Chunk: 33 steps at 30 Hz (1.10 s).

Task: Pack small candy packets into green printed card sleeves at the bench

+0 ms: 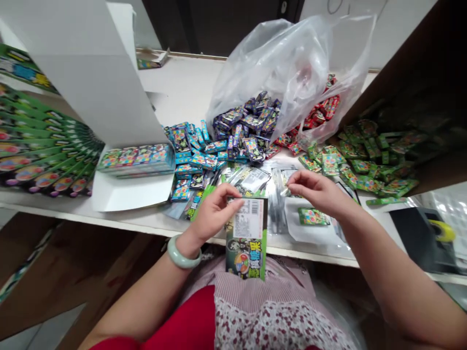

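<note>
My left hand (215,211) pinches the top edge of a green printed packet (246,238) with a white label, held upright over my lap at the table's front edge. A pale green bangle (181,253) sits on that wrist. My right hand (316,190) is up beside it, fingers pinched on a small thin strip I cannot make out. Clear plastic sleeves (280,194) lie on the table just behind both hands, one with a small green box (313,216) on it.
Piles of small candy boxes cover the white table (182,87): blue (189,146), purple (248,126) spilling from a clear plastic bag (292,63), red (321,114), green (365,160). A white open carton (134,160) stands left, beside stacked green display boxes (40,146). A brown cardboard box (419,87) is at right.
</note>
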{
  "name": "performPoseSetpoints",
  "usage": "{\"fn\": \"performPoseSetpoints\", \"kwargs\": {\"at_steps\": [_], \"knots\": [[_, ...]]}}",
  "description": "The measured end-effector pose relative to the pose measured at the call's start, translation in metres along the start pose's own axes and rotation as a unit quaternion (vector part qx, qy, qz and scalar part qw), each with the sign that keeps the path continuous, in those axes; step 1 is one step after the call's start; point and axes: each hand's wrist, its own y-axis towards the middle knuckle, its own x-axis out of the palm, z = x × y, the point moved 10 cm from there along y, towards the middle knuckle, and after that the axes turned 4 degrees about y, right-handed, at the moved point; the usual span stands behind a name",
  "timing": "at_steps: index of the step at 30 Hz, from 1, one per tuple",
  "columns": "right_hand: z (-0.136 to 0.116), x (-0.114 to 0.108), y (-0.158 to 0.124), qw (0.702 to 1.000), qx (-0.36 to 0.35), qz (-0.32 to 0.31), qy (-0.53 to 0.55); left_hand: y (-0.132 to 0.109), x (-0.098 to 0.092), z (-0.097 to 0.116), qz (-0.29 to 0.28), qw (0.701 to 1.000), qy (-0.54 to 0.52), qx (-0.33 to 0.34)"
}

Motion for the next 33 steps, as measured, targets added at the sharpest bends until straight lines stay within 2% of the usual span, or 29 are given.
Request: {"fn": "performPoseSetpoints", "kwargs": {"at_steps": [3,5,7,12,17,22,26,29,31,33], "knots": [[-0.049,0.051,-0.002,0.994,-0.027,-0.108,0.001,-0.001,0.003,0.004,-0.012,1.0,0.002,0.008],[-0.063,0.072,0.002,0.99,-0.021,-0.141,-0.016,-0.002,0.003,0.007,-0.013,1.0,0.004,0.012],[-0.066,0.083,0.009,0.988,-0.014,-0.154,-0.031,-0.003,0.002,0.01,-0.012,1.0,0.002,0.015],[-0.06,0.093,0.023,0.982,-0.001,-0.181,-0.049,-0.004,0.002,0.013,-0.021,0.999,-0.025,0.012],[-0.053,0.096,0.026,0.977,0.032,-0.198,-0.07,-0.003,0.0,0.014,-0.001,0.999,-0.038,0.018],[-0.052,0.096,0.028,0.974,0.035,-0.191,-0.113,-0.003,-0.002,0.011,0.032,0.999,-0.021,0.018],[-0.047,0.093,0.034,0.978,0.042,-0.183,-0.089,-0.005,-0.004,0.01,0.041,0.999,0.01,0.018],[-0.022,0.1,0.032,0.969,0.136,-0.209,-0.007,-0.005,-0.003,0.014,0.025,0.998,0.046,0.02],[-0.001,0.115,0.024,0.936,0.233,-0.252,0.085,-0.003,0.002,0.016,-0.006,0.997,0.076,0.014],[0.011,0.13,0.02,0.898,0.292,-0.284,0.164,0.0,0.005,0.016,-0.032,0.994,0.104,-0.003]]}}
